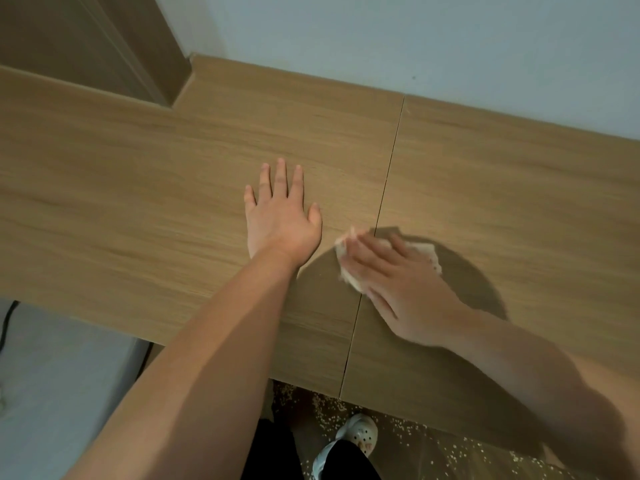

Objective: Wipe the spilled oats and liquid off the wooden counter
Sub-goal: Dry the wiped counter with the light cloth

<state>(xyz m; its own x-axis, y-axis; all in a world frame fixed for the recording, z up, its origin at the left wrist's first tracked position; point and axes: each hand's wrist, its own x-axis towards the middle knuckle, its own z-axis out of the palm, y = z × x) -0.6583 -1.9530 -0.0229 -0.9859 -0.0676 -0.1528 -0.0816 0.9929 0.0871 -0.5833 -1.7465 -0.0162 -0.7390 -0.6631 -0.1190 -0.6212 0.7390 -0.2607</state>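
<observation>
- Two bare hands are on the light-brown wood-grain counter [138, 202], with one bracing and one wiping.
- The left hand [282, 216] lies palm-down near the worktop's middle, its fingers straight and spread and holding nothing. The arm is stretched forward, probably to steady the body.
- A thin dark seam [388, 174] runs from the back edge to the near edge, just right of that hand.
- A crumpled off-white wiping cloth [343, 251] sits across the seam, flattened so that it can soak and drag.
- The right hand [398, 282] presses on it with extended fingers angled toward the left. It is blurred, and its wrist comes in from the right.
- A darker fan-shaped patch [478, 289] surrounds this hand on the right board. I cannot tell whether it is a damp film or a shadow.
- No loose oats show on the worktop. Pale scattered oat flakes [433, 441] lie on the floor below the near edge, beside a white clog shoe [360, 433].
</observation>
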